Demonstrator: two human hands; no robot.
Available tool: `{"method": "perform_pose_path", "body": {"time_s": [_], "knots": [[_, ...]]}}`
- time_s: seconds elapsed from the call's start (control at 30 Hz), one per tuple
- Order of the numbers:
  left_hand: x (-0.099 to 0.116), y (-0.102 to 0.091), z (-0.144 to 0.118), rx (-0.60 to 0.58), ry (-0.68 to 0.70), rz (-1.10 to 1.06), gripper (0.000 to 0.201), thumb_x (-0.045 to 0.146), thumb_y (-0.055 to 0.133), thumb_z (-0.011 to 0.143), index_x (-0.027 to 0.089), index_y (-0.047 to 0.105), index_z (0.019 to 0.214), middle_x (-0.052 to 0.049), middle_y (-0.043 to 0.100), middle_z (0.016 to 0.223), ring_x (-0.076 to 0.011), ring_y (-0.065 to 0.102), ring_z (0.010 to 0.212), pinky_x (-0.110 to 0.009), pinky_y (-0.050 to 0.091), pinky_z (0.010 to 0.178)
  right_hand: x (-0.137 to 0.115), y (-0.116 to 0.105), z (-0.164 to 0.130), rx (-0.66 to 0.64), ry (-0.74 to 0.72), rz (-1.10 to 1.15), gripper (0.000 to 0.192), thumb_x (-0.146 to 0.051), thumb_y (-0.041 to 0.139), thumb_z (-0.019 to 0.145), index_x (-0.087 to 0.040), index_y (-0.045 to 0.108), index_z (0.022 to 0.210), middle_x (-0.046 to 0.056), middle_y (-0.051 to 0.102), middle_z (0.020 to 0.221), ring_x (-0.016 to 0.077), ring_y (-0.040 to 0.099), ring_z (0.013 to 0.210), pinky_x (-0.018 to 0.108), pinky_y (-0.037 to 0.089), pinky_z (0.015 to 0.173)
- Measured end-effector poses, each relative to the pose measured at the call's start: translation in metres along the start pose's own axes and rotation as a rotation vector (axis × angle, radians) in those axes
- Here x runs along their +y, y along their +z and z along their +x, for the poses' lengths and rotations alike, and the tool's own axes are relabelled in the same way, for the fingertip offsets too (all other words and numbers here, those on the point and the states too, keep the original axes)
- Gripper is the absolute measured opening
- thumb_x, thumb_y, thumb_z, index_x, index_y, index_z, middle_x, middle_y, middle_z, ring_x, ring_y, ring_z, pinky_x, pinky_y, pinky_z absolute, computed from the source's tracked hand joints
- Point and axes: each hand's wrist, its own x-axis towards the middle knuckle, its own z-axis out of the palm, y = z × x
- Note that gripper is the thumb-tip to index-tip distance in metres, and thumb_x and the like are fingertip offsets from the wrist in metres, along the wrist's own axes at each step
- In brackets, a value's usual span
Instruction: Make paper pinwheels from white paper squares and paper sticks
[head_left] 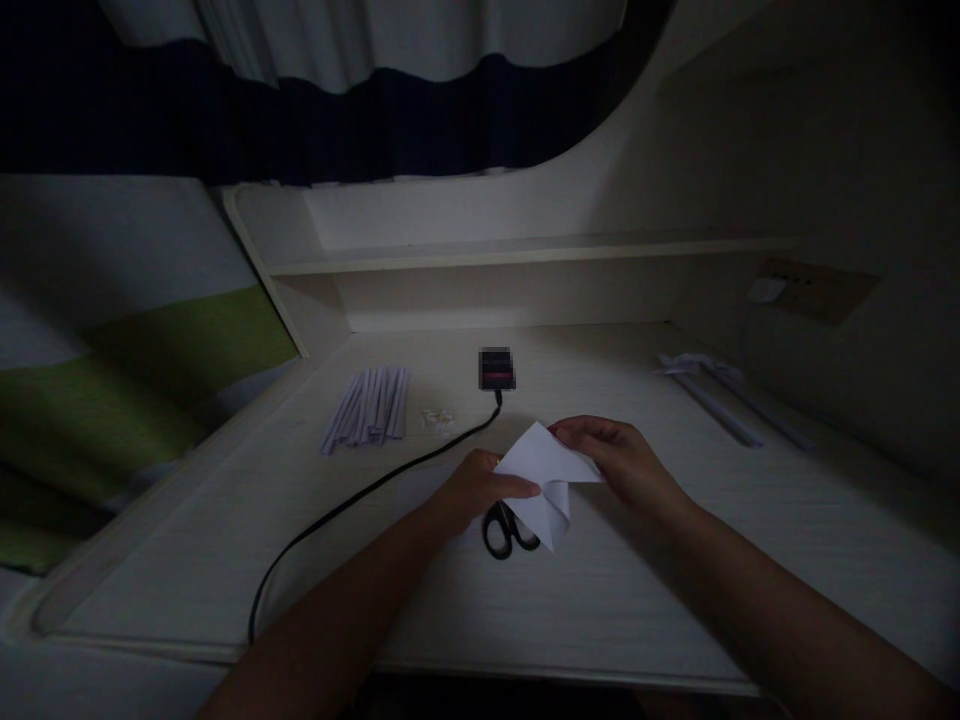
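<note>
While a striped green and white cloth [142, 370] fills the far left, a pale desk [600, 600] spreads across the dim scene. On its left part lies a fanned bundle of thin paper strips [367, 405], with a few small white bits [439, 420] just beside it. A black cable [360, 495] curves over the desk up to a small black device [496, 368].

Near the middle, the left hand [469, 492] pinches the lower left edge of a folded white paper [544, 475], its thumb pressed flat on top. Black scissors [506, 528] lie on the desk just under that paper, their handles showing below the hand. The right hand [619, 458] grips the paper's upper right edge, fingers curled close over it. The paper is held between both hands, slightly above the desk.

Farther right, two long pale sticks [720, 400] rest near the wall.
</note>
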Motion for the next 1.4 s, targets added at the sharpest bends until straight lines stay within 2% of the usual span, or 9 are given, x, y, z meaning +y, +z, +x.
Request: {"method": "perform_pose_path", "body": {"time_s": [0.1,0.17,0.23,0.37,0.43,0.53,0.77,1.13,1.4], "knots": [[-0.002,-0.002,0.001,-0.023,-0.01,-0.003,0.023,0.026,0.069,0.052,0.009,0.065,0.067,-0.003,0.061,0.06,-0.0125,0.053,0.055,-0.025,0.037,0.058,0.003,-0.002,0.001,-0.022,0.002,-0.05,0.021,-0.031,0.071,0.055,-0.016,0.062,0.066,0.0,0.061,0.06,0.01,0.052,0.051,0.023,0.04,0.049],[-0.004,-0.004,0.003,-0.035,-0.009,-0.038,0.021,0.025,0.069,0.052,0.009,0.065,0.066,-0.003,0.06,0.06,-0.0122,0.053,0.054,-0.025,0.037,0.058,0.005,-0.002,0.001,-0.048,-0.08,-0.12,0.017,-0.029,0.07,0.057,-0.017,0.061,0.065,-0.001,0.059,0.06,0.0097,0.052,0.052,0.023,0.04,0.05],[-0.005,-0.006,0.005,-0.062,-0.011,-0.091,0.021,0.023,0.068,0.053,0.009,0.065,0.067,-0.003,0.06,0.061,-0.0124,0.054,0.055,-0.025,0.038,0.06,0.005,-0.002,-0.001,-0.073,-0.216,-0.211,0.012,-0.028,0.067,0.062,-0.018,0.061,0.065,-0.001,0.058,0.063,0.0101,0.053,0.057,0.024,0.041,0.053],[-0.003,-0.007,0.005,-0.11,-0.056,-0.174,0.021,0.019,0.067,0.053,0.009,0.065,0.072,-0.004,0.061,0.064,-0.013,0.055,0.059,-0.026,0.039,0.063,0.0,-0.004,-0.004,-0.162,-0.592,-0.413,0.003,-0.022,0.06,0.07,-0.021,0.062,0.071,0.001,0.058,0.072,0.013,0.054,0.068,0.028,0.043,0.061],[-0.001,-0.008,0.004,-0.109,-0.087,-0.19,0.019,0.017,0.067,0.052,0.008,0.064,0.069,-0.003,0.06,0.062,-0.0124,0.055,0.058,-0.025,0.039,0.062,-0.004,-0.005,-0.005,-0.258,-0.75,-0.55,0.008,-0.019,0.056,0.073,-0.021,0.063,0.075,0.003,0.057,0.074,0.0141,0.053,0.072,0.03,0.044,0.064],[0.002,-0.008,0.002,-0.123,-0.12,-0.178,0.016,0.016,0.067,0.051,0.008,0.064,0.065,-0.002,0.059,0.059,-0.0119,0.054,0.056,-0.024,0.039,0.059,-0.007,-0.009,-0.006,-0.372,-0.889,-0.73,0.014,-0.015,0.051,0.076,-0.02,0.063,0.083,0.005,0.057,0.078,0.0149,0.052,0.076,0.032,0.044,0.067],[0.006,-0.01,0.001,-0.127,-0.165,-0.181,0.015,0.013,0.067,0.05,0.009,0.063,0.063,-0.002,0.059,0.058,-0.0121,0.054,0.054,-0.025,0.041,0.059,-0.007,-0.016,-0.006,-0.504,-0.975,-0.926,0.021,-0.016,0.048,0.079,-0.022,0.061,0.095,0.005,0.055,0.088,0.0144,0.05,0.084,0.031,0.044,0.071],[0.007,-0.01,0.001,-0.128,-0.172,-0.165,0.014,0.014,0.067,0.05,0.009,0.062,0.064,-0.001,0.058,0.055,-0.0123,0.054,0.055,-0.026,0.041,0.059,-0.009,-0.012,-0.009,-0.503,-0.983,-1.049,0.027,-0.015,0.045,0.081,-0.029,0.059,0.101,0.004,0.052,0.087,0.0134,0.047,0.083,0.028,0.043,0.07],[0.003,-0.012,0.003,-0.148,-0.171,-0.197,0.018,0.014,0.067,0.05,0.009,0.063,0.066,-0.002,0.061,0.061,-0.0123,0.056,0.058,-0.024,0.042,0.06,-0.008,-0.012,-0.01,-0.501,-0.997,-1.086,0.025,-0.015,0.046,0.081,-0.026,0.061,0.097,0.004,0.05,0.087,0.013,0.045,0.081,0.027,0.042,0.069]]}}
